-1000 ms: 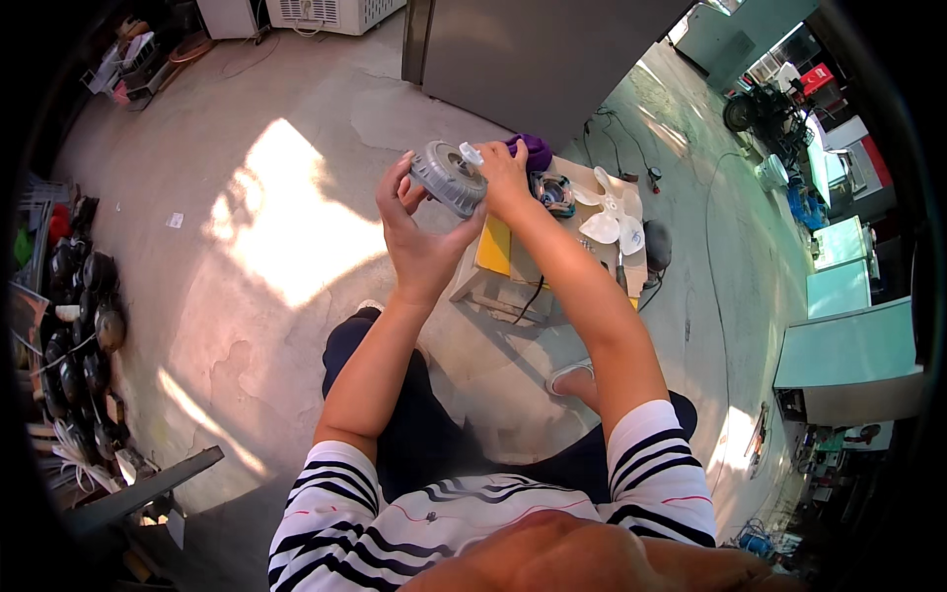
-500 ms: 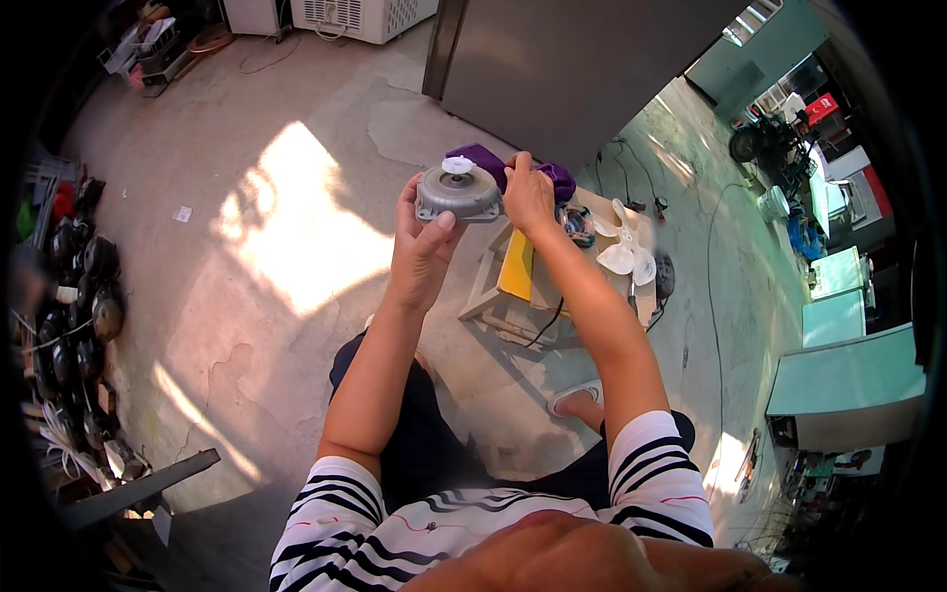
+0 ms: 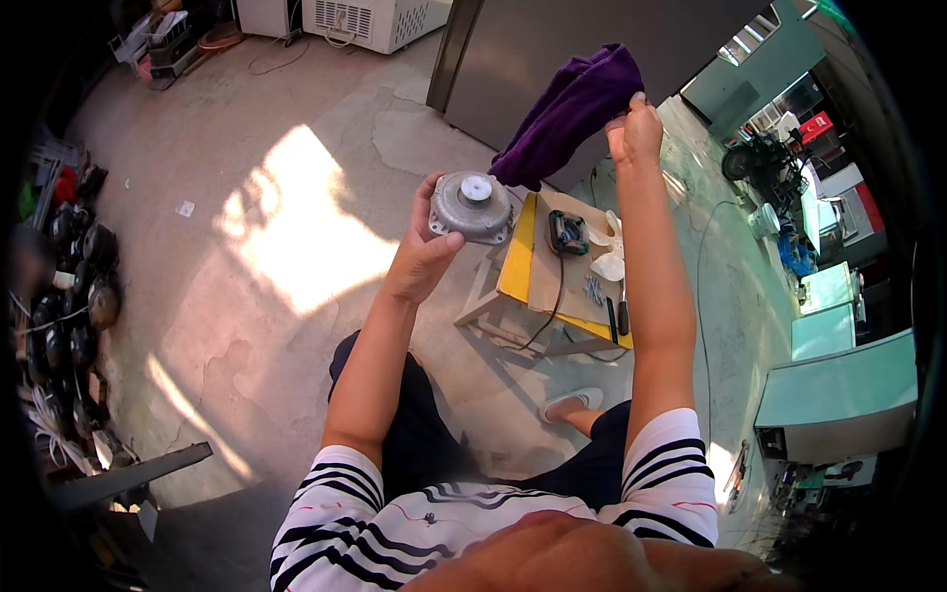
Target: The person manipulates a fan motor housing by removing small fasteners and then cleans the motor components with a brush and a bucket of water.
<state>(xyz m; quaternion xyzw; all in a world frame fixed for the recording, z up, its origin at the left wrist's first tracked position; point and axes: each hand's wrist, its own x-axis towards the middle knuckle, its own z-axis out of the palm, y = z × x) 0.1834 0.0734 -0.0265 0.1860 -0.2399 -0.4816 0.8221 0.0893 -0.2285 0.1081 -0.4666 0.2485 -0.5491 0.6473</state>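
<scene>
My left hand (image 3: 426, 249) grips a round grey metal motor housing (image 3: 460, 212) by its left edge, thumb on the near rim. A white disc-shaped cap (image 3: 476, 188) sits on the shaft at its top. Up and to the right, my right hand (image 3: 636, 133) pinches one corner of a purple cloth (image 3: 572, 113), which hangs stretched out toward the housing. Below the cloth stands a small low wooden table (image 3: 543, 286). On it lie a motor coil (image 3: 567, 233) with a black cord, a white fan blade (image 3: 610, 249) partly behind my right forearm, several screws (image 3: 593, 289) and a screwdriver (image 3: 622, 314).
A large grey cabinet (image 3: 582, 49) stands just beyond the table. Dark compressor-like parts (image 3: 84, 266) are heaped along the left, near a metal bar (image 3: 138, 476). Pale green cabinets (image 3: 838, 385) line the right side. A cord (image 3: 702, 286) runs over the floor.
My right hand has lifted the purple cloth off the table, up and to the right, uncovering the coil and tools. My left hand has lowered the housing slightly and tipped its top toward me.
</scene>
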